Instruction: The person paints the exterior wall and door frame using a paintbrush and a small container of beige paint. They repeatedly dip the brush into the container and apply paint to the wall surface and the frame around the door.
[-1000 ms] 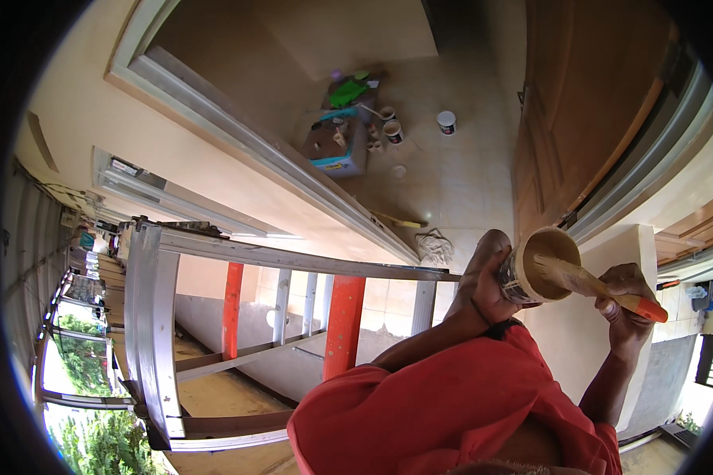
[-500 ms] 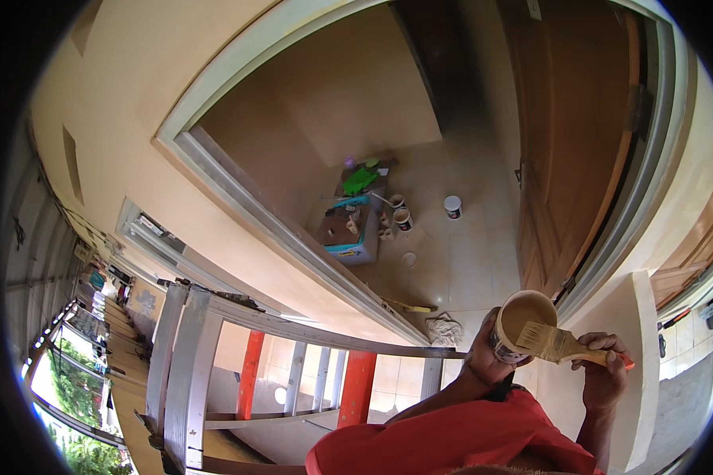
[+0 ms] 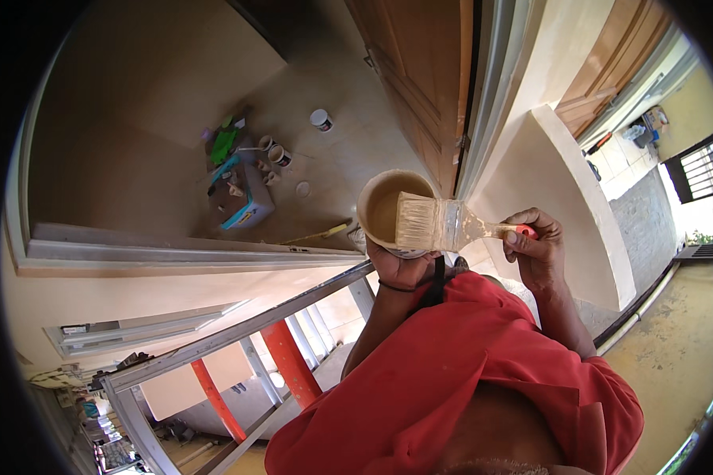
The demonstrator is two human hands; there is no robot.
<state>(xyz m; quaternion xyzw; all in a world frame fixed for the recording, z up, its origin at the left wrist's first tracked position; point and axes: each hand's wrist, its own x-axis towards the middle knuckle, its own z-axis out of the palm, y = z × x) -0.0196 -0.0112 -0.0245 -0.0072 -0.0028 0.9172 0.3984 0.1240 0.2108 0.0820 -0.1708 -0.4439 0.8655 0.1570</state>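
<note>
Brush (image 3: 420, 223) across tub rim (image 3: 364, 207), doorway (image 3: 190, 252) beyond (open)

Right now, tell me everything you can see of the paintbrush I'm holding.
The paintbrush is wide and flat. Its bristles look coated in beige paint, and the metal-looking band behind them is smeared with a similar colour. The handle narrows from there, also smeared, to a red end, gripped by your right hand. The brush lies roughly level across the picture, bristles pointing left, over part of the tub's opening. Whether they touch the rim, I can't tell.
</note>
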